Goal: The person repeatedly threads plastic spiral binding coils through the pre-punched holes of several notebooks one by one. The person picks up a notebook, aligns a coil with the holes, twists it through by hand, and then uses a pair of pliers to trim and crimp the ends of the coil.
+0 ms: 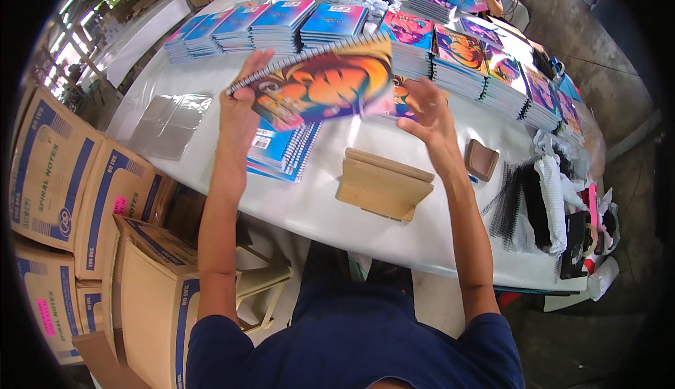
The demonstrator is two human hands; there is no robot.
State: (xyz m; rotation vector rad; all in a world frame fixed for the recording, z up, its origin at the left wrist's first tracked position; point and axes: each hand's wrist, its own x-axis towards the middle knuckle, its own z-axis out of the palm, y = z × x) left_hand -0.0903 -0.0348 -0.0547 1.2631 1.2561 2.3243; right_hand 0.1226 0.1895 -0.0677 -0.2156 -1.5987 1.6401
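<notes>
I hold 1 spiral notebook (320, 83) tilted in the air above the tabletop (330, 199), my left hand (242, 101) gripping its spiral end with the forearm raised. My right hand (429, 111) is open with fingers spread, at its other edge. Below it lies 1 stack of blue notebooks (285, 151), with 1 wooden block (383, 184) near.

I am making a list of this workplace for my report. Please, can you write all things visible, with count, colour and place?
Spiral-bound notebook with orange cover: one, held up over the table.
Notebook stacks: many, mostly blue and purple, along the table's far edge.
Blue notebook pile: one, under the left hand.
White table: one, centre.
Wooden stand: one, tan, near edge.
Black spiral coils: a bundle, right.
Cardboard boxes: several, brown and blue, left.
Left hand: grip on the notebook's spiral edge.
Right hand: open, at the notebook's right edge.
</notes>
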